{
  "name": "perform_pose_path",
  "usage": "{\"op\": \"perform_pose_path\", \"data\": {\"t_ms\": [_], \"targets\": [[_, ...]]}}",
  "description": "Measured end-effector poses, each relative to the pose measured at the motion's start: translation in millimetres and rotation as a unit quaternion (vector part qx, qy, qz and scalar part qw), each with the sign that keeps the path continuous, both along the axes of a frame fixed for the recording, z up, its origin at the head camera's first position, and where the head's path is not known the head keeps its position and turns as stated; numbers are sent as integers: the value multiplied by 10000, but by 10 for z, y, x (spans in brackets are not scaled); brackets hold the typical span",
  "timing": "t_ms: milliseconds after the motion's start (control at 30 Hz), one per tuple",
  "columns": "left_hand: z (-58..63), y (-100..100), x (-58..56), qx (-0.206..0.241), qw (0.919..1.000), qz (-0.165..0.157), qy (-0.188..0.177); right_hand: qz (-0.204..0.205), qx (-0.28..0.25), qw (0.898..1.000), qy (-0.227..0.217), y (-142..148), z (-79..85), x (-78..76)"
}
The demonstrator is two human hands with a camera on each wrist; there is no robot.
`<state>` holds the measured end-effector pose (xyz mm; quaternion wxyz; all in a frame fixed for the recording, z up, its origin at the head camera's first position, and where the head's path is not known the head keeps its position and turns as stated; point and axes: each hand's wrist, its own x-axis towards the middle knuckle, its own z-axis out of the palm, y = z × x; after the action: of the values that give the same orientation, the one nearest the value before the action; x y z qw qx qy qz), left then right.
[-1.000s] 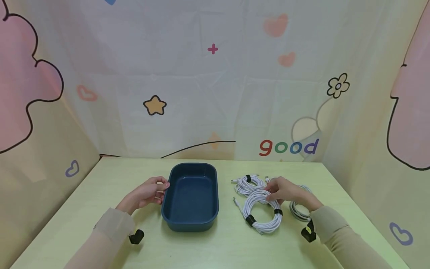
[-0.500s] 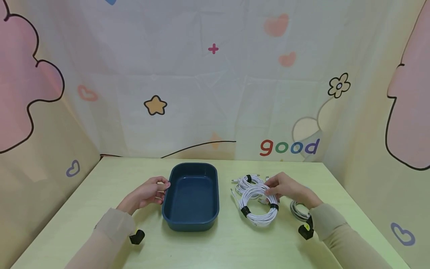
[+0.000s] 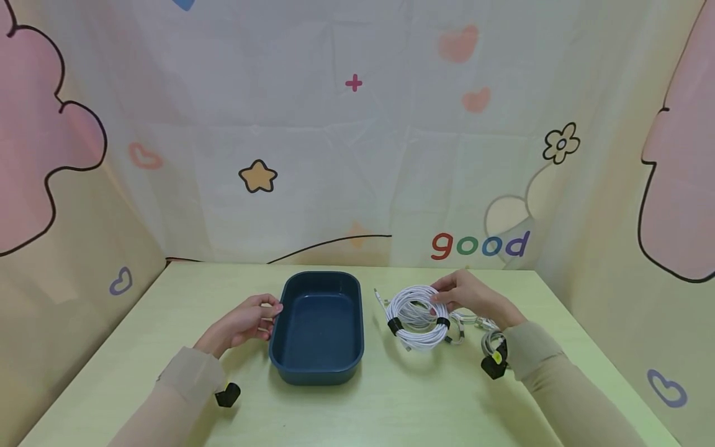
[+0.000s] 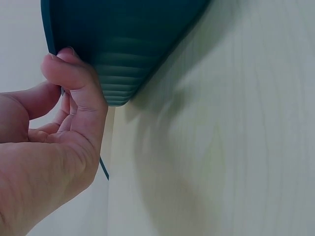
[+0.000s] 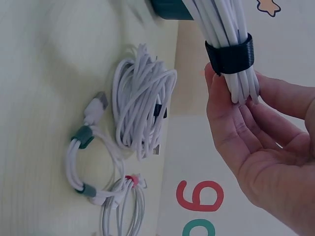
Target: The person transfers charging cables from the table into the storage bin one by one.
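My left hand (image 3: pixel 246 321) pinches the left rim of a dark blue rectangular bin (image 3: pixel 316 376), thumb over the edge and fingers against the outer wall. The bin stands upright on the table with nothing inside. In my right hand (image 3: pixel 472 299), thumb and fingers grip a large coiled white cable (image 3: pixel 421 340) by its right side. Black straps bind this coil, and one plug end sticks out at its upper left. It is raised above the table, right of the bin. In the right wrist view, a black strap (image 5: pixel 231 56) sits just beyond my fingertips.
Below the raised coil lies another white cable bundle (image 5: pixel 142 103). Beside it are a small cable loop with green ties (image 5: pixel 74 167) and a thin coil with a red tie (image 5: pixel 133 211). A printed cloth backdrop (image 3: pixel 335 186) stands behind the pale table (image 3: pixel 357 416).
My right hand has lifted the large white cable coil off the table and carried it up and left, toward the bin. The left hand and bin have stayed put.
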<state>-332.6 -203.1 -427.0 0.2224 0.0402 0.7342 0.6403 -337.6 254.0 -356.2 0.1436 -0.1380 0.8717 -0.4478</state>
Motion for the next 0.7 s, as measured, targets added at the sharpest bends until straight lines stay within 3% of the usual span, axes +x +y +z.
{"op": "perform_pose_path", "data": {"t_ms": [700], "targets": [[6,2,2,1,10000,-30,0,-296,-436,9986,-102,-486,54,-216]]}}
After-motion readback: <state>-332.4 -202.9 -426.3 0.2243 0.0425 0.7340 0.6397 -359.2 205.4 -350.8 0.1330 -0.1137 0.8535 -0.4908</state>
